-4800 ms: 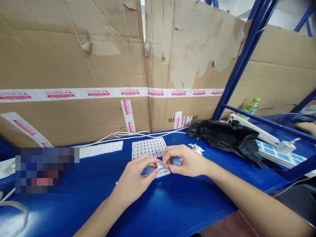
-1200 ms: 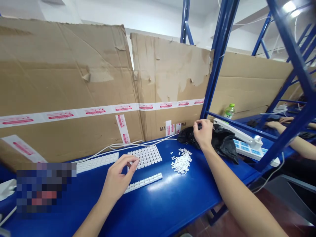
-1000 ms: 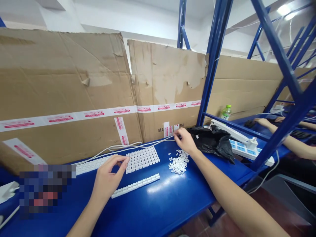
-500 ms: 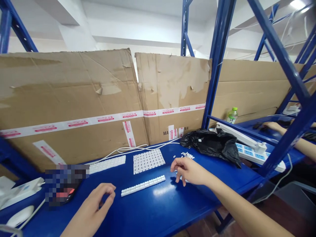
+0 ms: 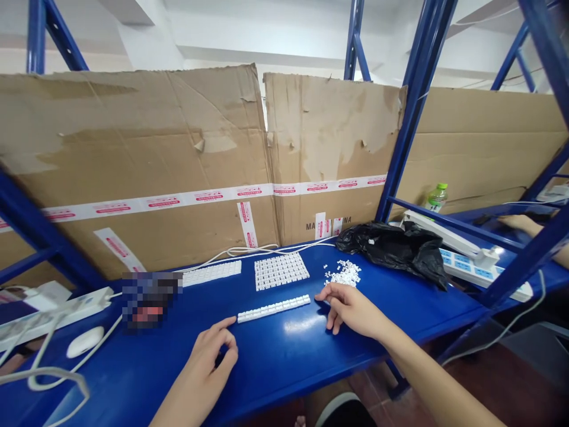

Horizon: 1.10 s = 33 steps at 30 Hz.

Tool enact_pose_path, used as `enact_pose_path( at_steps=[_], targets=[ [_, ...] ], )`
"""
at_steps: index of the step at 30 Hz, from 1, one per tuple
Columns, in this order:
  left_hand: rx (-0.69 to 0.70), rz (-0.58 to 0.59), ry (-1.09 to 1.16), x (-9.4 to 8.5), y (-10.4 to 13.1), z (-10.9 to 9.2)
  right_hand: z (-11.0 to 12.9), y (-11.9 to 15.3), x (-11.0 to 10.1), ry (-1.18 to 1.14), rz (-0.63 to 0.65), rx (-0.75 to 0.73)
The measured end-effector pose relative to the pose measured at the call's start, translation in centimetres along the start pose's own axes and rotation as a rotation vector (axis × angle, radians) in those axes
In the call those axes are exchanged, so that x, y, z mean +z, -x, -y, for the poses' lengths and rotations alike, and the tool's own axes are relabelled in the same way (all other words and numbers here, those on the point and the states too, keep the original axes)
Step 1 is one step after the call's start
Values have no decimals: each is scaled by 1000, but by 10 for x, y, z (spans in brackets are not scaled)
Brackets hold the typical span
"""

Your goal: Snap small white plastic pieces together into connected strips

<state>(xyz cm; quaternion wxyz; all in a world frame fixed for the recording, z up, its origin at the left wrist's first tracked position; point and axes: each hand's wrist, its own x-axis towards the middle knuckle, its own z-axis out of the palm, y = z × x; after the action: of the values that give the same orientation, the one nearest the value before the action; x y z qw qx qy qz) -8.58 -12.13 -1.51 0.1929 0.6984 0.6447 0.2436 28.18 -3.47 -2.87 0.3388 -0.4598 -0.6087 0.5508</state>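
Observation:
A narrow double row of small white keycap-like pieces (image 5: 273,308) lies slightly slanted on the blue table. At its left end is my left hand (image 5: 211,359), index finger stretched out to the tip of the row and the other fingers loosely bent, holding nothing. Just off the right end hovers my right hand (image 5: 351,308), its index finger pointing at the row and its fingers apart. Behind the row sits a rectangular block of similar white pieces (image 5: 281,271). Loose white pieces (image 5: 344,271) lie in a heap beyond my right hand.
A white keyboard (image 5: 213,273) stands at the back, by cables and a cardboard wall (image 5: 178,148). At left are a white mouse (image 5: 85,342), a power strip (image 5: 80,311) and a blurred-out item. A black plastic bag (image 5: 395,249) and blue rack post (image 5: 415,112) stand right; a co-worker's arm shows beyond.
My left hand has moved forward and right to the row's left end. My right hand has come nearer the right end, its index finger extended. The view has shifted, uncovering more of the heap.

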Motion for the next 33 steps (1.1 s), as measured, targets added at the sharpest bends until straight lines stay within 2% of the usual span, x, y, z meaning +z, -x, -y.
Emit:
enact_pose_path(
  at_steps=[8, 12, 16, 21, 24, 27, 33],
  targets=[
    [2, 22, 40, 0, 2, 0, 6, -2, 18, 63, 29, 2],
    [-19, -8, 3, -6, 2, 12, 9, -14, 30, 26, 88, -5],
    [-44, -41, -34, -25, -3, 42, 20, -33, 53, -1, 216, 15],
    [-48, -39, -42, -62, -19, 75, 42, -63, 95, -6, 353, 47],
    [-56, -30, -95, -80, -34, 81, 50, -83, 119, -14, 389, 61],
    [-43, -18, -166, -91, -50, 80, 55, -100, 137, -42, 389, 84],
    [-79, -42, -254, -100, -75, 86, 65, -116, 155, -36, 364, 110]
  ],
)
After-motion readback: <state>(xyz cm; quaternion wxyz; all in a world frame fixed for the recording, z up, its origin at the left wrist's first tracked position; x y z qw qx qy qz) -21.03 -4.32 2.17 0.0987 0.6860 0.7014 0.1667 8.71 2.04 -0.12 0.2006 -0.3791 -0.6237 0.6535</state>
